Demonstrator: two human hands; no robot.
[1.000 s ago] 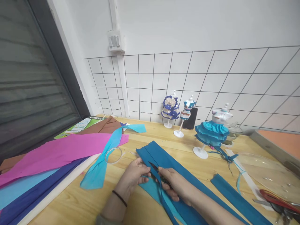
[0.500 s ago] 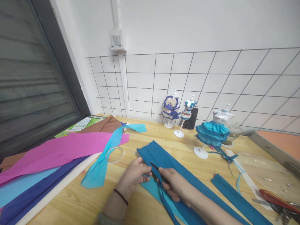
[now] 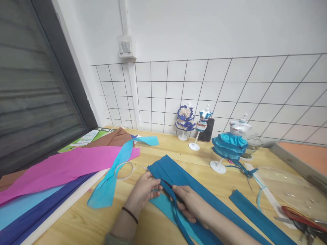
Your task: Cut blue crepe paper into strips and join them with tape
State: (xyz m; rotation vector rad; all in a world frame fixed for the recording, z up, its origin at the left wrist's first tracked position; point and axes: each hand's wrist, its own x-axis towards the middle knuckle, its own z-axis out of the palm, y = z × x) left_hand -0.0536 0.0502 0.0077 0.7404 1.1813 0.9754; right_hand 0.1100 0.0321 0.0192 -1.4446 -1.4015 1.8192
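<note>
- left hand [image 3: 146,189] has the near edge of the teal sheet [image 3: 190,180] pinched between thumb and fingers, close to the sheet's far end
- right hand [image 3: 187,201] has its fingers wrapped round the dark scissors [image 3: 168,184], blades pointing at the left fingertips; most of the handle is hidden
- the teal sheet lies slantwise on the table [image 3: 76,223], running from mid-table down to the bottom right, partly under the right arm
- a narrow strip [image 3: 181,223] curls down from the blades, with a lighter teal piece [image 3: 162,204] underneath
- tape roll [image 3: 115,171] is left of the hands, lying over a twisted turquoise piece [image 3: 104,192]
- further left, pink [image 3: 74,163], navy [image 3: 48,204] and brown [image 3: 112,139] sheets, kinda overlapping
- three little dress forms stand at the back, the one in the turquoise skirt [image 3: 230,145] nearest, plus a phone [image 3: 208,130] leaning by the wall grid [image 3: 168,81]
- off to the right, a separate teal strip [image 3: 258,211] and some red-handled tool [image 3: 298,216], too blurry to call
</note>
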